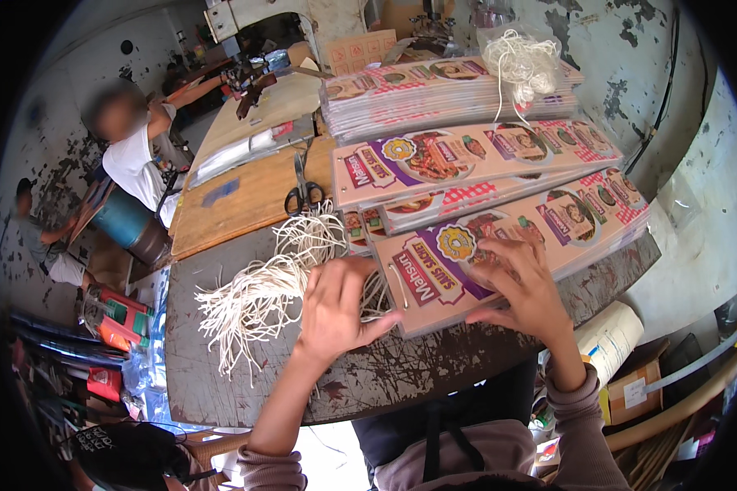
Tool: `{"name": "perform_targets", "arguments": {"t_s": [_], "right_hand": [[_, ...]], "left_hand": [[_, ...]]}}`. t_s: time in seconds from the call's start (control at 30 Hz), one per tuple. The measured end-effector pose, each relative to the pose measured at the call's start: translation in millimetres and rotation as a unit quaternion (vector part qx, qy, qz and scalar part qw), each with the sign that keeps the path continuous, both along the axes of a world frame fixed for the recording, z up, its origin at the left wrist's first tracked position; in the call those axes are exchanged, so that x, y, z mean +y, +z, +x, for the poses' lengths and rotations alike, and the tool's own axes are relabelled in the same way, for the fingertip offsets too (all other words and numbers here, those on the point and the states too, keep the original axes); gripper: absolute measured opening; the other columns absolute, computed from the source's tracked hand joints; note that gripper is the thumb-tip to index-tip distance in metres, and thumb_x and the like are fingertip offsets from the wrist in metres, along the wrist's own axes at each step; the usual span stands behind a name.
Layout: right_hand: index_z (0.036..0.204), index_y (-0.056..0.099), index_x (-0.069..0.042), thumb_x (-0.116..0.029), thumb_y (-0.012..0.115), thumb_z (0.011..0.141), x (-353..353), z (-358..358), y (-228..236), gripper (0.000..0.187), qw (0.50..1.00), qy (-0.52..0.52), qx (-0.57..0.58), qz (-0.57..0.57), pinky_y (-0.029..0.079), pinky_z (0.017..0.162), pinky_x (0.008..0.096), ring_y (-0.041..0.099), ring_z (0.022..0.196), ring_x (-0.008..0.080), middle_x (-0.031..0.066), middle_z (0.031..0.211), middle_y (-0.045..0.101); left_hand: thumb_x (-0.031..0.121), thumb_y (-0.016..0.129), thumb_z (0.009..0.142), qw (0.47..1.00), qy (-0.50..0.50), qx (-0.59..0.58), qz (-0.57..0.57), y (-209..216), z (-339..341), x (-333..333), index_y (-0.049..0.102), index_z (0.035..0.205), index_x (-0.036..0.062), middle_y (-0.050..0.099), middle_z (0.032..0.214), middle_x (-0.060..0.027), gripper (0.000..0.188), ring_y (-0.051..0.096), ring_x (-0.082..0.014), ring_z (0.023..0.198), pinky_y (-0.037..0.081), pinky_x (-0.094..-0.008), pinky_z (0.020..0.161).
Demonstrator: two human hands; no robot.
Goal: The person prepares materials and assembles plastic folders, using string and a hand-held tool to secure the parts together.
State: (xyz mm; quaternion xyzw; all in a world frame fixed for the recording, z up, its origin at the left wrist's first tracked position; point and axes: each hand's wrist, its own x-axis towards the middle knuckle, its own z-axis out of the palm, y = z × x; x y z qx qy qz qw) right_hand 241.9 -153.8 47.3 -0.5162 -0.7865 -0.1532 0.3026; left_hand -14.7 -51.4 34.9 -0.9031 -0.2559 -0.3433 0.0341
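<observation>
A stack of long printed cardboard hang cards in clear plastic lies on the table before me. A short white cord runs along the left end of its top card. My left hand is beside that end, over loose cords, thumb stretched toward the card and fingers bent; I see nothing gripped. Resting over the printed middle of the card, my right hand has its fingers spread. A bundle of white cords lies left of the cards. Black-handled scissors lie just beyond it.
More card stacks lie behind the front one. A plastic bag of white cord sits on the rear stack. The scratched dark table has a curved front edge near me. Two people work at the left, near a blue drum.
</observation>
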Motion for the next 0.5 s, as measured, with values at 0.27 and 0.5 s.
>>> {"name": "perform_targets", "arguments": {"t_s": [0.27,0.5], "right_hand": [[0.109,0.056,-0.001,-0.022,0.066,0.076,49.2,29.6,21.4,0.041,0.998,-0.047,0.032,-0.040,0.040,0.092,0.0417,0.048,0.111,0.0330,0.0150,0.122,0.049],[0.121,0.047,0.003,-0.018,0.062,0.080,118.9,40.2,30.7,0.048,0.995,0.002,-0.065,-0.078,0.035,0.102,0.0372,0.042,0.121,0.0319,0.0182,0.132,0.042]], "left_hand": [[0.053,0.040,0.090,0.877,0.010,-0.009,-0.481,3.7,15.0,-18.9,0.010,0.137,-0.0121,0.035,0.130,-0.0364,0.085,0.033,-0.0425,0.126,0.025,-0.0364,0.105],[0.045,0.046,0.090,0.871,-0.026,-0.054,-0.487,-7.8,19.4,-24.6,0.002,0.137,-0.0115,0.029,0.135,-0.0356,0.086,0.041,-0.0386,0.122,0.031,-0.0366,0.100]]}}
